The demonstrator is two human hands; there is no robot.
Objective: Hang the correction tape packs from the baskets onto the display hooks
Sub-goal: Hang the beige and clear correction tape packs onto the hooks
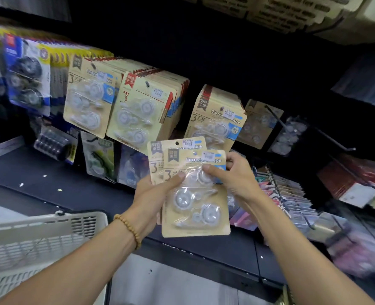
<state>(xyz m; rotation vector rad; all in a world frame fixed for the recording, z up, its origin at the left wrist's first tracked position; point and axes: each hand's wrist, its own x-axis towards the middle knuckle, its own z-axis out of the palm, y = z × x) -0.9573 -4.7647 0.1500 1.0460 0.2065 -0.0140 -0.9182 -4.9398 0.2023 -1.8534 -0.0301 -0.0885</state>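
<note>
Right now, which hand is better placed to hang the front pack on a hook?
Probably the right hand. It pinches the front pack near its top and sits nearest the part-filled hook up right, while the left hand supports the packs from below.

My front pack (195, 194) hides most of the pack behind (157, 158) it. Left of these, the white basket (39, 245) is cut off by the frame edge. Goods right of the front pack (358, 238) are too blurred to identify.
</note>
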